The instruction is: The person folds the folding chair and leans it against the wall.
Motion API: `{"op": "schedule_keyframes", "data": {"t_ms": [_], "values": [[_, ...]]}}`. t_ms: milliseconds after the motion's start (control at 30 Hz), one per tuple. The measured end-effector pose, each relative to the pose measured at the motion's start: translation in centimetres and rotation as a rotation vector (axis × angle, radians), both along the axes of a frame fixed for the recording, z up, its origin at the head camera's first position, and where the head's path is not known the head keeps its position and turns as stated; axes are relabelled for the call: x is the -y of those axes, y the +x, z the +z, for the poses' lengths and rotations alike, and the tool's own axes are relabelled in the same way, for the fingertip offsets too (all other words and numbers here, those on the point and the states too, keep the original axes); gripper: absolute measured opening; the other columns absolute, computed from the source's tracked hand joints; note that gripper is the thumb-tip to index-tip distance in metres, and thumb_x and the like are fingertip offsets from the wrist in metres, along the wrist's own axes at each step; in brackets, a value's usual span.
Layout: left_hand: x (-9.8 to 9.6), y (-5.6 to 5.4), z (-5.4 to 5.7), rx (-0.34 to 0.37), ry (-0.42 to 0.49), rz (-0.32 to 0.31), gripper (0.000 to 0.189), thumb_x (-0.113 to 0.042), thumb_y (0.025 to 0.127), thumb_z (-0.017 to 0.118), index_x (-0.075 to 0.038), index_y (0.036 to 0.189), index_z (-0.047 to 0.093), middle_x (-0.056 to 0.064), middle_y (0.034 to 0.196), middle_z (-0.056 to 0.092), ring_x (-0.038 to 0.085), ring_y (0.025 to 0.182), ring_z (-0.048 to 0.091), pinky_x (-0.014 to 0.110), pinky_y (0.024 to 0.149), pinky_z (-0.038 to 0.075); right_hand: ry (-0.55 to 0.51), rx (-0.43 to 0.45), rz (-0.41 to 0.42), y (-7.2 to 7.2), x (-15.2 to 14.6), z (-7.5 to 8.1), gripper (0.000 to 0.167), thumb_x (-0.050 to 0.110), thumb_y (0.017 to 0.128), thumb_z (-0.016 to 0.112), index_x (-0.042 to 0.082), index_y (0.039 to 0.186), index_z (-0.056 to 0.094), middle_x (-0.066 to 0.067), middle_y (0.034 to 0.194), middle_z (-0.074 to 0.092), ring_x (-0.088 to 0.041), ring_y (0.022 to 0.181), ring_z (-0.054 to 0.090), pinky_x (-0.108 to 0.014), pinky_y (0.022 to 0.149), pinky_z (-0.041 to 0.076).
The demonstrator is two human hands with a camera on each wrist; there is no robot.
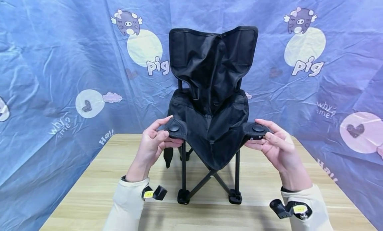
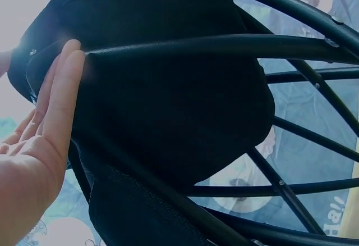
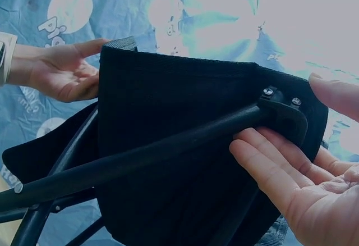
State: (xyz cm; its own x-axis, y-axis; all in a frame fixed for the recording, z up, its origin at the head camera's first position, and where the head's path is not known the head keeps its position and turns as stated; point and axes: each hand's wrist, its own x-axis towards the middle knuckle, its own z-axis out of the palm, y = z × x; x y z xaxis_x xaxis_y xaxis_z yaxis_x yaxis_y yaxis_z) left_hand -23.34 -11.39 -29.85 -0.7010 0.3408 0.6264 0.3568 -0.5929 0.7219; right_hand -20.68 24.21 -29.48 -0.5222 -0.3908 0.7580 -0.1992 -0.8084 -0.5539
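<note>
A small black folding chair [image 1: 209, 141] stands unfolded on the table, its backrest [image 1: 206, 51] upright and creased. My left hand [image 1: 151, 139] grips the left front corner of the seat, thumb at the front edge. At the right front corner my right hand [image 1: 276, 143] holds the fabric between thumb and fingers. A round black cap [image 1: 174, 128] sits on top of each corner. From the left wrist view, the left fingers [image 2: 66, 94] lie along the underside by a leg tube. In the right wrist view, the right fingers [image 3: 275, 162] reach under the corner, close to two screws [image 3: 268, 91].
Crossed black legs [image 1: 211, 174] end in plastic feet [image 1: 183, 196] on the wooden table [image 1: 113, 191]. A black strap [image 1: 168, 157] hangs below the left side of the seat. Behind stands a blue printed cloth [image 1: 89, 41]. Each wrist carries a small black camera [image 1: 160, 192].
</note>
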Motion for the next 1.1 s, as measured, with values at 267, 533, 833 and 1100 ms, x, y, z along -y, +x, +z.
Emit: {"op": "schedule_keyframes", "data": {"t_ms": [267, 533, 833, 1100], "values": [[-0.5, 0.0, 0.4, 0.004, 0.013, -0.015, 0.041, -0.012, 0.095, 0.067, -0.005, 0.133, 0.056, 0.015, 0.096, 0.074, 0.024, 0.077, 0.074, 0.039, 0.075, 0.06, -0.021, -0.011, 0.004, -0.1, 0.4, 0.3, 0.045, -0.013, 0.098, 0.021, -0.019, 0.14, 0.038, -0.037, 0.129, 0.055, -0.049, 0.111, 0.061, -0.056, 0.097, 0.048], [-0.8, 0.0, 0.6, 0.004, 0.015, -0.013, 0.041, -0.014, 0.094, 0.069, -0.004, 0.132, 0.057, 0.015, 0.095, 0.074, 0.023, 0.077, 0.074, 0.038, 0.075, 0.06, -0.016, 0.014, 0.007, -0.1, 0.6, 0.8, 0.046, -0.013, 0.097, 0.02, -0.018, 0.138, 0.041, -0.036, 0.127, 0.056, -0.049, 0.11, 0.062, -0.055, 0.096, 0.049], [-1.2, 0.2, 1.2, 0.028, -0.006, 0.008, 0.05, -0.022, 0.092, 0.073, -0.005, 0.136, 0.055, 0.012, 0.097, 0.074, 0.023, 0.077, 0.074, 0.039, 0.074, 0.061, 0.0, 0.032, -0.023, 0.0, 0.9, 1.3, 0.048, -0.014, 0.096, 0.017, -0.017, 0.135, 0.045, -0.035, 0.125, 0.058, -0.049, 0.107, 0.063, -0.055, 0.094, 0.05], [-1.4, 0.5, 1.6, 0.038, -0.015, 0.033, 0.061, -0.024, 0.091, 0.075, 0.001, 0.14, 0.049, 0.011, 0.097, 0.074, 0.023, 0.078, 0.074, 0.04, 0.073, 0.061, 0.013, 0.044, -0.035, -0.1, 1.3, 1.7, 0.048, -0.015, 0.096, 0.018, -0.015, 0.134, 0.047, -0.034, 0.122, 0.06, -0.046, 0.105, 0.065, -0.055, 0.093, 0.05]]}}
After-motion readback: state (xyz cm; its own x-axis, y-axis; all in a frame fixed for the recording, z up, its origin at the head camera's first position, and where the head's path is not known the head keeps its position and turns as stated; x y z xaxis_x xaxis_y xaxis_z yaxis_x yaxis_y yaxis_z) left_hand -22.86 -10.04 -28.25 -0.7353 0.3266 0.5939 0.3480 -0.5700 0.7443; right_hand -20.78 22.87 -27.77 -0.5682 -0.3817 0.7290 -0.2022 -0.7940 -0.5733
